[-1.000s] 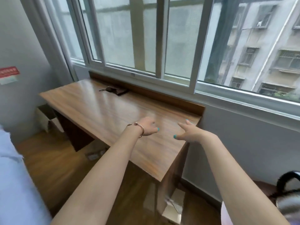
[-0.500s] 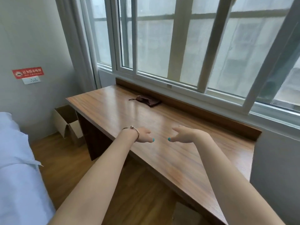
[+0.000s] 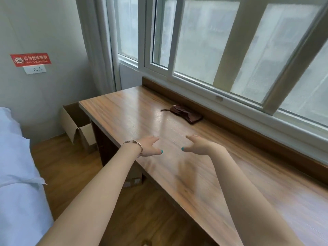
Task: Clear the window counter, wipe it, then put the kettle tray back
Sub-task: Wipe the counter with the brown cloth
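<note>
Hands: While both bare forearms are reaching forward over the near edge, the left hand point(image 3: 150, 146) and the right hand point(image 3: 198, 146) are hovering side by side, palms facing each other, fingers loosely extended and apart, gripping nothing.
Wrist: a thin rose-gold bangle point(image 3: 137, 146) is sitting on the left wrist; the thumbnails are showing teal polish.
Counter: the long wood-grain window counter point(image 3: 221, 183) is stretching beneath the hands, reflecting daylight.
Cloth: a crumpled dark brown cloth point(image 3: 185, 114) is lying on the counter near its back rail, well beyond the hands.
Floor: an open cardboard box point(image 3: 76, 125) is standing beside the counter's far end.
Wall: a red no-smoking sign point(image 3: 30, 59) is showing Chinese characters too blurred to read; a white wall socket point(image 3: 34, 69) is sitting just below it.
Kettle tray: out of view.
</note>
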A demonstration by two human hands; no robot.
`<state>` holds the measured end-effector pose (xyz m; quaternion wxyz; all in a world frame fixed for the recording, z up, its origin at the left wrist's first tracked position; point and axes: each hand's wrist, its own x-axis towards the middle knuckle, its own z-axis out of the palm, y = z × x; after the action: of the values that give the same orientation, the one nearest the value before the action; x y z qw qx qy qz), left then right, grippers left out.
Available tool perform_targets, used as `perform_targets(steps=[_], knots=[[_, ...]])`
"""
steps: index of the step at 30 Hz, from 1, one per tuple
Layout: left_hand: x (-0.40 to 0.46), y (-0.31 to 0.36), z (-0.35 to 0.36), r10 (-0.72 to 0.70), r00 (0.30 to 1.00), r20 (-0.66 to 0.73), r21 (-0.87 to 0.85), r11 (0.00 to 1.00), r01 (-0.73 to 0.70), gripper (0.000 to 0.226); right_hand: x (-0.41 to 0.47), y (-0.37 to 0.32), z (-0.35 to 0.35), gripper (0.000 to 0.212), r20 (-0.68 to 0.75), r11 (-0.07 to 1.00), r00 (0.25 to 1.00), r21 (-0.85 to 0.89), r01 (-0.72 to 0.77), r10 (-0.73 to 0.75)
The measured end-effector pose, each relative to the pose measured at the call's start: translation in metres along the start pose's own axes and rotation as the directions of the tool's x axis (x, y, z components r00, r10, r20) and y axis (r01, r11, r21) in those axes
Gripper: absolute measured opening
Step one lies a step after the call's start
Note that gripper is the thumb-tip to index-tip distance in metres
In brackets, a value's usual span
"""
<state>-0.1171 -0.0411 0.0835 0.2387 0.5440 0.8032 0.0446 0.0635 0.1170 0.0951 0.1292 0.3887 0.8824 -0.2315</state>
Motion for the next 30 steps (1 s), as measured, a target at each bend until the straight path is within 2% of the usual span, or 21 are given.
perform_targets(steps=[3, 5, 7, 9, 13, 17, 22, 27, 30], knots=[[0.036, -0.038, -0.017, -0.022, 1.000, 0.018, -0.019, 1.000, 0.023, 0.075, 0.065, 0.001, -0.006, 0.080, -0.141, 0.995, 0.990, 0.099, 0.000, 0.014], [0.063, -0.061, -0.028, -0.042, 0.999, 0.032, -0.015, 0.999, 0.043, 0.074, 0.110, 0.005, -0.007, 0.085, -0.267, 0.992, 0.959, 0.114, -0.061, 0.089], [0.094, -0.080, -0.041, -0.066, 0.997, 0.040, -0.016, 0.998, 0.066, 0.073, 0.153, 0.008, -0.010, 0.087, -0.331, 0.982, 0.926, 0.118, -0.150, 0.181], [0.116, -0.089, -0.047, -0.060, 0.998, 0.032, -0.007, 0.998, 0.060, 0.072, 0.179, 0.010, -0.014, 0.086, -0.351, 0.973, 0.907, 0.105, -0.208, 0.232], [0.163, -0.123, -0.051, -0.019, 0.999, -0.025, 0.038, 0.999, 0.020, 0.069, 0.242, 0.005, -0.025, 0.080, -0.321, 0.966, 0.911, 0.120, -0.231, 0.258], [0.188, -0.167, -0.043, -0.004, 0.997, -0.074, 0.114, 0.993, 0.012, 0.065, 0.274, 0.013, -0.031, 0.076, -0.374, 0.952, 0.876, 0.152, -0.264, 0.303], [0.223, -0.211, -0.059, 0.083, 0.993, -0.085, 0.153, 0.986, -0.070, 0.065, 0.298, 0.013, -0.030, 0.061, -0.400, 0.932, 0.842, 0.130, -0.339, 0.362], [0.265, -0.261, -0.095, 0.084, 0.992, -0.089, 0.145, 0.987, -0.071, 0.070, 0.299, 0.007, -0.029, 0.056, -0.386, 0.910, 0.825, 0.162, -0.380, 0.413], [0.280, -0.297, -0.109, 0.132, 0.985, -0.109, 0.165, 0.980, -0.113, 0.071, 0.298, -0.021, -0.023, 0.054, -0.397, 0.875, 0.780, 0.197, -0.443, 0.484]])
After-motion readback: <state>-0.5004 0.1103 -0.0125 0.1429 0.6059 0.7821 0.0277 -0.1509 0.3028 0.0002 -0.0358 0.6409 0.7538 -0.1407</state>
